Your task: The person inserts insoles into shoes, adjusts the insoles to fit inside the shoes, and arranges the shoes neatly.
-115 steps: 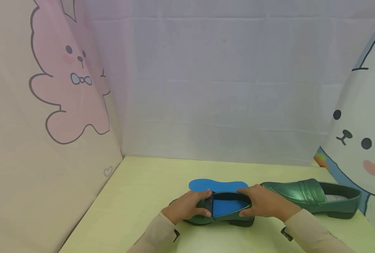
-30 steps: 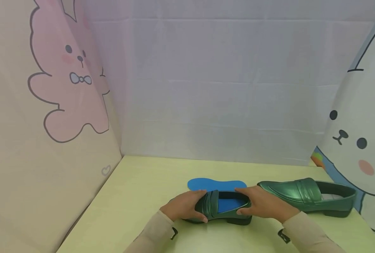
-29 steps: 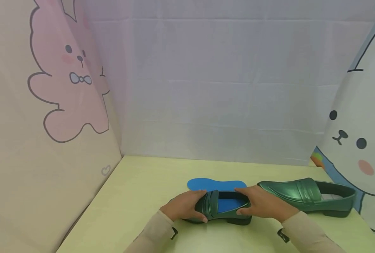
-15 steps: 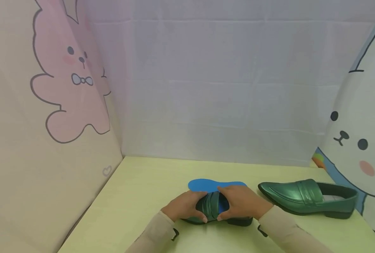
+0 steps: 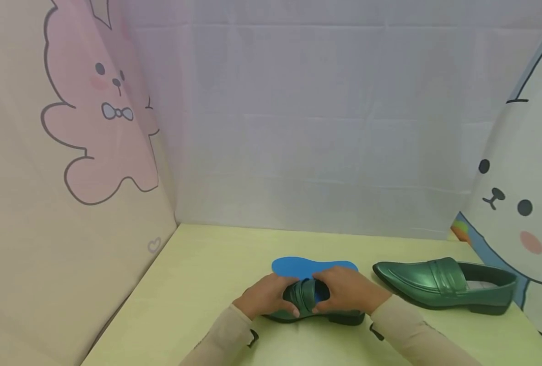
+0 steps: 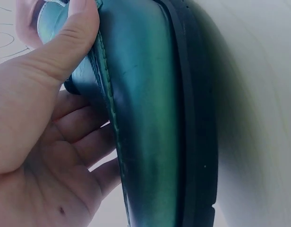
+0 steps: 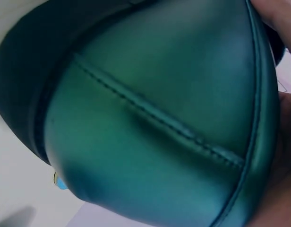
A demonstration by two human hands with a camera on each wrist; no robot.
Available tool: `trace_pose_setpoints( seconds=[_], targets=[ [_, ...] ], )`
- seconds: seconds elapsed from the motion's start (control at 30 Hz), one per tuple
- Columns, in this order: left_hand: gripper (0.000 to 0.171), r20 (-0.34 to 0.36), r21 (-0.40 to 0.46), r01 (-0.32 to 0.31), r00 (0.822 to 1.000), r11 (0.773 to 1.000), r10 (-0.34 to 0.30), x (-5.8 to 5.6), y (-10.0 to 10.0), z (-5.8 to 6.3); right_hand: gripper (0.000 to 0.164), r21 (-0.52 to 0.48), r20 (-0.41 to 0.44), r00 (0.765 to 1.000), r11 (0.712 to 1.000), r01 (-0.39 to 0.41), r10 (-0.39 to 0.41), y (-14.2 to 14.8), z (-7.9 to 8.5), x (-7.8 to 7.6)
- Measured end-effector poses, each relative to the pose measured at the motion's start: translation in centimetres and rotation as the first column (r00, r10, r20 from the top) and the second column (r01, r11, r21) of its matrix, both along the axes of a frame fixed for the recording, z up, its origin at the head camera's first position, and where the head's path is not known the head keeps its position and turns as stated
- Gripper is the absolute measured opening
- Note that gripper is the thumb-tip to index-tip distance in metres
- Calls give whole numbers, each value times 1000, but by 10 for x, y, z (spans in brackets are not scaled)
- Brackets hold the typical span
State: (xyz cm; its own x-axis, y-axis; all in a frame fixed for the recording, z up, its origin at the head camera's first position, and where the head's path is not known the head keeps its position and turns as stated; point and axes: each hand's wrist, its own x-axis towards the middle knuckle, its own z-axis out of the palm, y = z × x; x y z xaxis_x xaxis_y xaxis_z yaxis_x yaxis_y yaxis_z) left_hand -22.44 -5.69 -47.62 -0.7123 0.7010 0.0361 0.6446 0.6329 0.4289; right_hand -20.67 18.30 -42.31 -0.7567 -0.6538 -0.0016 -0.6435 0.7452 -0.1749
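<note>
A metallic green loafer (image 5: 304,297) with a black sole stands on the table between both hands, toe to the left. My left hand (image 5: 267,296) grips its front part, thumb on the near side and fingers over the far side. At the opening, my right hand (image 5: 347,291) grips the shoe's sides just behind the strap. A sliver of blue insole (image 5: 319,294) shows inside; the rest is hidden by the right hand. The left wrist view shows the thumb on the loafer's upper (image 6: 145,113). Its stitched heel (image 7: 150,123) fills the right wrist view.
Behind the hands a second blue insole (image 5: 307,266) lies flat on the pale yellow table (image 5: 216,249). A matching green loafer (image 5: 440,284) stands at the right, toe left. Cloth walls with cartoon animals enclose the back and sides.
Earlier the loafer's strap was folded back and the left hand lay beside it; now it lies forward over the opening. The right hand has moved left from the heel to the strap.
</note>
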Motion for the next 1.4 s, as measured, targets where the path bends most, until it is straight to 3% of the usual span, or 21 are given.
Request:
trace_pose_setpoints(
  seconds=[0.3,0.37,0.57,0.73,0.87,1.03,1.23,1.4],
  targets=[
    [43,-26,61,63,998,996,-61,-2,3,-1,70,-31,11,1000,1000,-4,4,0,-1,0],
    [47,-36,47,50,998,998,-48,-1,2,0,71,-27,16,1000,1000,-4,4,0,-1,-1],
    [84,-21,-35,-30,999,999,30,3,3,5,77,3,16,1000,1000,-14,14,0,5,0],
    [94,11,-50,-41,999,998,42,4,2,7,83,57,35,999,998,-7,5,-4,10,2],
    [88,0,-101,-56,998,993,56,5,-7,13,92,135,73,997,990,-40,30,-14,15,4],
    [68,-23,-173,-114,994,978,111,11,-28,30,94,230,56,995,969,-93,82,-30,15,2],
    [56,-10,-113,-147,989,983,147,19,-54,44,89,266,14,992,956,-123,124,-40,6,-4],
    [54,-4,-97,-197,980,976,197,20,-68,46,97,297,22,992,947,-122,121,-46,2,-6]
  ],
)
